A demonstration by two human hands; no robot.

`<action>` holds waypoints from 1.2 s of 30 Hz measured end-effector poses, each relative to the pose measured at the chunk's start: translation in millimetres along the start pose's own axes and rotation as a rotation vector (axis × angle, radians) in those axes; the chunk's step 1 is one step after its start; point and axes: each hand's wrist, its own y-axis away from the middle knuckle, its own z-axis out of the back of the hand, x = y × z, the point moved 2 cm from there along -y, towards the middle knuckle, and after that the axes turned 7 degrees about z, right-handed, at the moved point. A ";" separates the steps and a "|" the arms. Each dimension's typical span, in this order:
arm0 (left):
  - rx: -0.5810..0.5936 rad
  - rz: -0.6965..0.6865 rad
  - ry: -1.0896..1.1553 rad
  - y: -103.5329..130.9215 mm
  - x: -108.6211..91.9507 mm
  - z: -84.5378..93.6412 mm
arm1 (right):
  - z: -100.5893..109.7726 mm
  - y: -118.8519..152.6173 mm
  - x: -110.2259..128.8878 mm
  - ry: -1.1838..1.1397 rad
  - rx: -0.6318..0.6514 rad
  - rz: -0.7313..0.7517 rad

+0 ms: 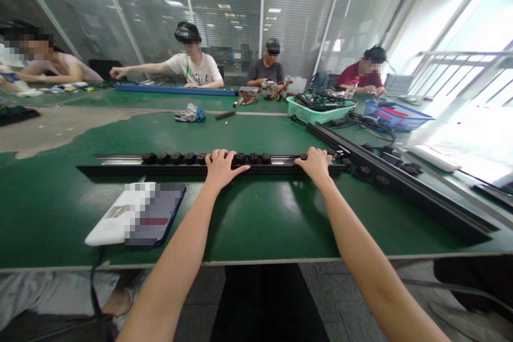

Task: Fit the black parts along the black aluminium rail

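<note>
A long black rail point(180, 170) lies across the green table in front of me, with a row of round black pieces point(177, 158) set along its channel. My left hand point(221, 166) rests over the middle of the row, its fingers curled over the rail and its thumb stretched out to the right. Farther right, my right hand point(316, 164) is closed around a black piece point(303, 156) near the rail's right end. Between the hands, several black pieces and a bare silvery stretch of channel show.
More black rails point(425, 192) lie slanted at the right, beside loose black pieces point(380, 179). A phone point(160, 214) and a white device point(120, 214) lie near left. Behind are gloves point(190, 113), a green basket point(320, 112), a blue basket point(396, 116) and several seated people.
</note>
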 end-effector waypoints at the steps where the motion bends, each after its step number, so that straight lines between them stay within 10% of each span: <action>1: -0.001 0.000 -0.003 -0.1 0.1 -0.2 | -0.3 -0.3 -0.9 -0.002 -0.002 -0.001; 36: -0.004 0.002 0.013 -0.6 1.2 -1.6 | -1.1 -2.3 -14.5 -0.043 0.021 -0.004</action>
